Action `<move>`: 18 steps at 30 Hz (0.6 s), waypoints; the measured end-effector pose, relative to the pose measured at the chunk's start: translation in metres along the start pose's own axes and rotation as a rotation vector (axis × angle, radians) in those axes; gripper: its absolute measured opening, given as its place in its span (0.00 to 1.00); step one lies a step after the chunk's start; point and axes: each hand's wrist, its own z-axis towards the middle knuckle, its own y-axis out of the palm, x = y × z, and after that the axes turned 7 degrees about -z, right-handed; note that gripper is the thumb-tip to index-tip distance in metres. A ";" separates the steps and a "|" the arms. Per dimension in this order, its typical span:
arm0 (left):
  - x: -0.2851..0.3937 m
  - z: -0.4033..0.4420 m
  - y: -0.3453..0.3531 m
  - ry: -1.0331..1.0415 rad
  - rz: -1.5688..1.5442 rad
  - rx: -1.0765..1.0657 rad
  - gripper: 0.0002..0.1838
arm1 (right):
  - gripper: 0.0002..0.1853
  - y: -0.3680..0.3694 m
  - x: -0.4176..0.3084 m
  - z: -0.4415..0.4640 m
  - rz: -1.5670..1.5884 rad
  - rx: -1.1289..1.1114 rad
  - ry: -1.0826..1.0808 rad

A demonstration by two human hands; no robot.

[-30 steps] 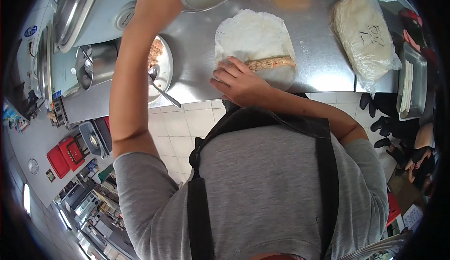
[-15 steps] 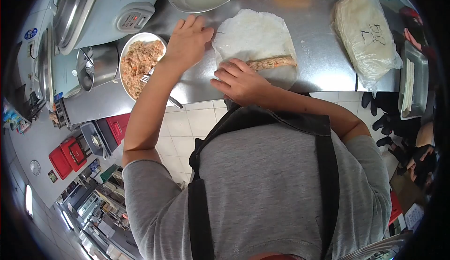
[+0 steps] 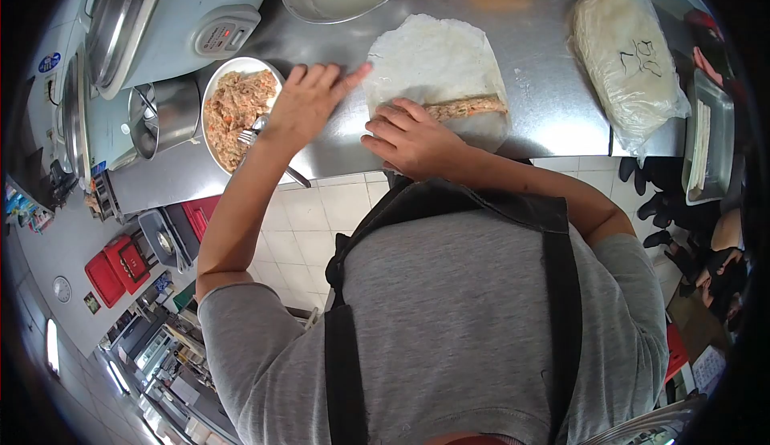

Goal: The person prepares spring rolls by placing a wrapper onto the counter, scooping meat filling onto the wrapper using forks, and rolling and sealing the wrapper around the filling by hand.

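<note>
Wrapper (image 3: 433, 56) flat, 12 o'clk on counter (image 3: 541, 60); prob. light, limp, tears easily: take by edges. Filling strip (image 3: 471, 107), its 4 o'clk, likely soft. L hand (image 3: 303, 107) spread, nr wrapper's 9 o'clk edge. R hand (image 3: 413, 139) curled at strip's 9 o'clk end; can't tell if pinching.

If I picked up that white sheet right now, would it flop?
Probably floppy: the sheet looks thin. It's ragged-edged, so it might tear easily. The filling, lying toward one end, could make it sag.

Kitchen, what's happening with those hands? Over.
Left hand open, beside wrapper. Right hand on wrapper, partly hiding filling strip. Bowl sits clear of wrapper.
</note>
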 end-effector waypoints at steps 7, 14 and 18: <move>0.004 0.011 0.001 0.047 0.258 0.064 0.43 | 0.31 0.000 -0.003 -0.002 0.049 -0.022 0.025; -0.043 0.078 -0.063 -0.157 0.086 0.421 0.39 | 0.29 -0.008 -0.002 0.001 0.129 -0.044 0.049; -0.096 0.133 -0.022 -0.256 0.266 0.272 0.35 | 0.26 -0.024 -0.002 0.001 0.173 -0.060 0.078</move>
